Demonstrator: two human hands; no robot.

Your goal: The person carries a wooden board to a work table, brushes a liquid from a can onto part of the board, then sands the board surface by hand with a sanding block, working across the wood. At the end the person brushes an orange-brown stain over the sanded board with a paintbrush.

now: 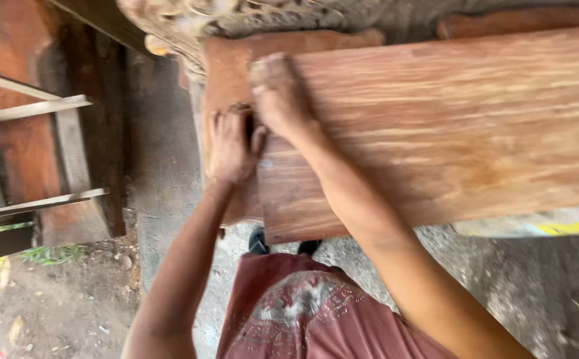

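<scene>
A wide reddish-brown wooden plank (449, 126) lies across the upper right of the head view, on top of a second board (226, 73) that shows beneath its left end. My left hand (231, 146) grips the left end of the plank, fingers curled over the edge. My right hand (277, 96) presses on the plank's top surface near its left end, fingers bent toward the far edge. Both forearms reach up from the bottom of the view. The picture is motion-blurred.
A carved pale wooden piece (196, 20) lies beyond the boards at the top. Wooden slats (30, 110) and a reddish wall stand at left. Concrete floor and dirt ground (57, 299) lie below. A yellow-and-white sheet (555, 223) sticks out under the plank.
</scene>
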